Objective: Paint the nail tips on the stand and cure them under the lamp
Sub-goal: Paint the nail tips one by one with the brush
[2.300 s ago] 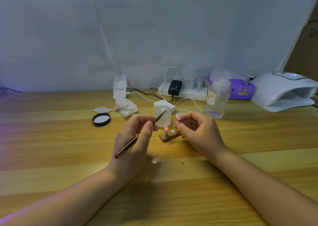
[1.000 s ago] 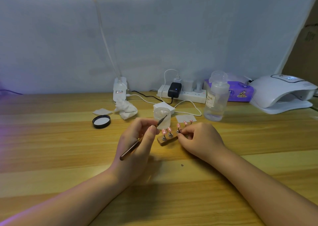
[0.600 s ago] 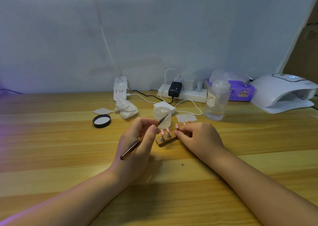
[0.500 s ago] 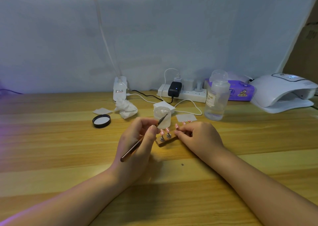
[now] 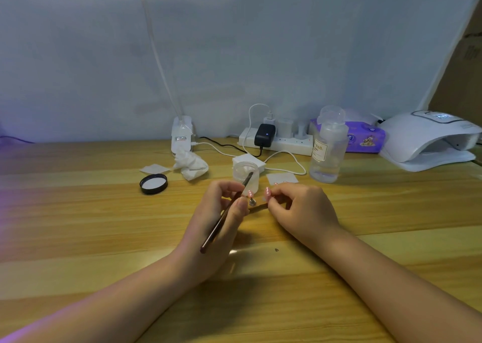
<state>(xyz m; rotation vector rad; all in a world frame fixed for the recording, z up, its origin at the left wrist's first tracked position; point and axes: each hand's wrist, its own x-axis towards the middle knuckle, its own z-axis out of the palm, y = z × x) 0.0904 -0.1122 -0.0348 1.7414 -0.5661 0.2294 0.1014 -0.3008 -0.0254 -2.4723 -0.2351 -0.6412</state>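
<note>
bare forearms (image 5: 112, 303), no sleeves

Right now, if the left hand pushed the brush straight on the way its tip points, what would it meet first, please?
Probably the clear jar: the brush in the left hand points up and away, its tip overlapping the jar's rim. Depth is unclear, so it may already touch.

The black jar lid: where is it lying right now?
In the head view the black jar lid lies flat on the wooden table, left of the left hand, just in front of the crumpled white tissue.
</note>
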